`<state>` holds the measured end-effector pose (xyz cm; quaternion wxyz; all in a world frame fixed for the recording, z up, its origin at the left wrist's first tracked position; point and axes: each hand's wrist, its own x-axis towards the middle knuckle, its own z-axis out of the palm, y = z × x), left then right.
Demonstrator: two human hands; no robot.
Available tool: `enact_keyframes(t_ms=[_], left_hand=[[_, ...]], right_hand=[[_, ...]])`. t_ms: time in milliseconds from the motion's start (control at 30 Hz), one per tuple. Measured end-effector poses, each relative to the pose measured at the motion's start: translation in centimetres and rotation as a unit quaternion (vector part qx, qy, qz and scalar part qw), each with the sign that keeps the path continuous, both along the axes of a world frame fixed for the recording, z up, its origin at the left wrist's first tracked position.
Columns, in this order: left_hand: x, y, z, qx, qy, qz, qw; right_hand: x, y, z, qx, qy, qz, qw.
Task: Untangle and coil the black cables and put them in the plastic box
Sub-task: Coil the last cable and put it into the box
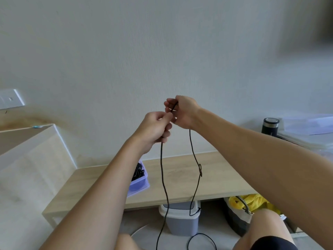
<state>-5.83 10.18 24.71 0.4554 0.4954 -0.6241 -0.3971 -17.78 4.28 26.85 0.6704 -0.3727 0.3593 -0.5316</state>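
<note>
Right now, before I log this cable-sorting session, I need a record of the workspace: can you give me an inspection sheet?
Surface: light wooden desk against a white wall.
Job's things: lilac plastic box on the desk's left side, with coiled cables inside; one black cable held up in the air.
Clutter: dark flask and clear sheets at far right.
Hands: left hand and right hand both grip the black cable, close together, above the desk.
Cables: two strands hang from the hands towards the floor; a small knot sits on the right strand.
Surroundings: grey bin and yellow bag below the desk edge; socket plate on the wall at left.
</note>
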Motion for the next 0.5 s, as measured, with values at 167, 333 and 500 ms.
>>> enact_keyframes(t_ms=[167, 333, 500], left_hand=[[2.1, 0.7, 0.1, 0.128, -0.39, -0.114, 0.905], [0.5, 0.6, -0.6, 0.077, -0.106, -0.069, 0.989], [0.6, 0.2, -0.1, 0.049, -0.246, -0.064, 0.966]], right_hand=[[-1.1, -0.3, 0.8, -0.001, 0.004, -0.029, 1.0], [-0.4, -0.1, 0.2, 0.005, 0.023, -0.012, 1.0], [-0.4, -0.1, 0.8, -0.004, 0.019, 0.002, 1.0]])
